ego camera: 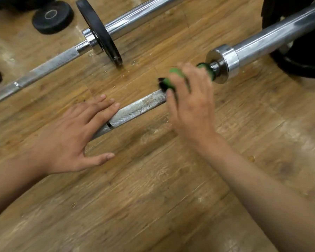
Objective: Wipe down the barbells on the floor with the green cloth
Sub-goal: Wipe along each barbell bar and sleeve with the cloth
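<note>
The wooden floor (153, 197) is filling the view, and two barbells are lying on it, running diagonally and well apart: the far barbell (49, 67) is carrying one thin black plate (98, 31) standing on edge, and the near barbell (140, 108) is running under both hands toward a dark plate mass (302, 57) at the right, whose count I cannot tell. One loose plate (53, 17) is lying flat near the top left. The left hand (71, 139) is spreading its fingers flat, fingertips resting on the near shaft's knurling, apparently steadying it. The right hand (191, 99) is curling round the one green cloth (176, 72), which is wrapping the near shaft just beside the chrome collar (224, 62). Small droplets (124, 73) are dotting the boards near the thin plate. Judging from this, the bar could be rolling under the wiping strokes if the flat left hand is pressing too lightly. The right knuckles could be striking the collar, since the cloth is working so close to it. The rough knurling could be snagging the cloth. Wet boards could be letting a bracing hand slip. The far barbell is looking untouched, so roughly half the job appears to be remaining.
</note>
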`<action>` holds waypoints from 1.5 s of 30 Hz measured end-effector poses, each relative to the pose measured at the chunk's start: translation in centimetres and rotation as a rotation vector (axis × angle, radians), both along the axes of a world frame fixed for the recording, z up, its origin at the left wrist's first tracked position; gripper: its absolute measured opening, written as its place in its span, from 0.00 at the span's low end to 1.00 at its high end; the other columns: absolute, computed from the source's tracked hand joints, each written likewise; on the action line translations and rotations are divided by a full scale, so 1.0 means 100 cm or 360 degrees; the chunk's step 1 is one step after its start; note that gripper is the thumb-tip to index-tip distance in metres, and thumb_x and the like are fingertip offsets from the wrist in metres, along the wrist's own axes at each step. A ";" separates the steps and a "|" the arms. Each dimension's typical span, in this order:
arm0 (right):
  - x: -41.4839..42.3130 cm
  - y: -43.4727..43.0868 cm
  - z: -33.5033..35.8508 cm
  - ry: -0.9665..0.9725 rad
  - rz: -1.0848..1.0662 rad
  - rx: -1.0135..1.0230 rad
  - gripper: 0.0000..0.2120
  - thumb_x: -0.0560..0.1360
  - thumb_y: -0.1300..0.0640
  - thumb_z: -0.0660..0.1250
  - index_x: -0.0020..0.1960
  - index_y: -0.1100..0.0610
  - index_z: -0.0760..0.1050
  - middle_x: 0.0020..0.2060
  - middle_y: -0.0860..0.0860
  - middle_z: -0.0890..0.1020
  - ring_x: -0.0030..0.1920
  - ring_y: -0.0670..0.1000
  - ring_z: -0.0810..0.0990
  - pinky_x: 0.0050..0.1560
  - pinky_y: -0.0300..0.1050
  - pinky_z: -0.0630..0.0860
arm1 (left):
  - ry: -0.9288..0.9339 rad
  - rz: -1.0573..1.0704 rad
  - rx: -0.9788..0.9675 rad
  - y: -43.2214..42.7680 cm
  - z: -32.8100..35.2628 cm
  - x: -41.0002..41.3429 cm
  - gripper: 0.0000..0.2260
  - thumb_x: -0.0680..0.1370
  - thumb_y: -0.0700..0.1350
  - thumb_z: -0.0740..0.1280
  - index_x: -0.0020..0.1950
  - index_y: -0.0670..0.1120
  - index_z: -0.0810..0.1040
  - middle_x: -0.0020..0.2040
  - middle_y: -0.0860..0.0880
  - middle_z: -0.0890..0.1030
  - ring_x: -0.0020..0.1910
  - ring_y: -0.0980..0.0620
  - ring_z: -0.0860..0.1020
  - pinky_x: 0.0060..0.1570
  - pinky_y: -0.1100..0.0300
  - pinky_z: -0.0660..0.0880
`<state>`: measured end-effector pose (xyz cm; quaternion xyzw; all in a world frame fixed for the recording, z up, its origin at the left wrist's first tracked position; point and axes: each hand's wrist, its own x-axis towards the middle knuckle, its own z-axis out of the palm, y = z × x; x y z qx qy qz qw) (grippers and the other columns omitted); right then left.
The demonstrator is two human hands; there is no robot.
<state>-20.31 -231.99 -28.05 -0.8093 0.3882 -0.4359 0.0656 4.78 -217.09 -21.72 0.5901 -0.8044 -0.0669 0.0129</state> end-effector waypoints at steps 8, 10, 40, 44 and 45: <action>0.018 0.006 0.017 0.0097 0.0081 0.0088 0.10 0.80 0.61 0.63 0.57 0.62 0.80 0.50 0.59 0.81 0.52 0.59 0.78 0.69 0.58 0.68 | 0.0025 -0.0018 -0.0015 -0.004 -0.002 0.004 0.43 0.79 0.73 0.56 0.86 0.48 0.54 0.81 0.42 0.65 0.83 0.44 0.59 0.77 0.43 0.61; 0.009 -0.011 0.023 0.0159 -0.0030 0.0142 0.11 0.82 0.59 0.60 0.57 0.61 0.78 0.49 0.58 0.79 0.52 0.59 0.78 0.77 0.60 0.61 | 0.0014 -0.0008 -0.0007 -0.004 -0.001 0.005 0.43 0.79 0.74 0.56 0.86 0.48 0.55 0.81 0.42 0.66 0.83 0.44 0.59 0.76 0.41 0.62; 0.005 -0.035 -0.004 -0.0132 -0.0121 0.0070 0.14 0.84 0.50 0.62 0.56 0.61 0.77 0.68 0.59 0.78 0.68 0.59 0.76 0.78 0.57 0.58 | -0.0046 0.0021 0.0021 -0.011 0.000 0.010 0.44 0.79 0.74 0.54 0.85 0.46 0.55 0.78 0.41 0.69 0.80 0.43 0.64 0.74 0.41 0.64; 0.050 0.012 0.005 -0.0191 -0.0028 0.0087 0.11 0.83 0.57 0.64 0.58 0.63 0.80 0.56 0.56 0.84 0.58 0.58 0.81 0.72 0.60 0.68 | -0.0018 0.0020 0.0044 -0.016 -0.001 0.016 0.43 0.79 0.75 0.54 0.85 0.47 0.55 0.77 0.40 0.70 0.79 0.43 0.65 0.74 0.40 0.66; 0.062 0.028 0.003 -0.0113 0.0107 0.0017 0.11 0.83 0.57 0.65 0.60 0.62 0.81 0.57 0.56 0.84 0.58 0.58 0.81 0.70 0.58 0.69 | -0.0015 0.0024 0.0047 -0.017 -0.001 0.018 0.43 0.79 0.75 0.54 0.85 0.47 0.56 0.77 0.39 0.70 0.79 0.43 0.66 0.74 0.39 0.66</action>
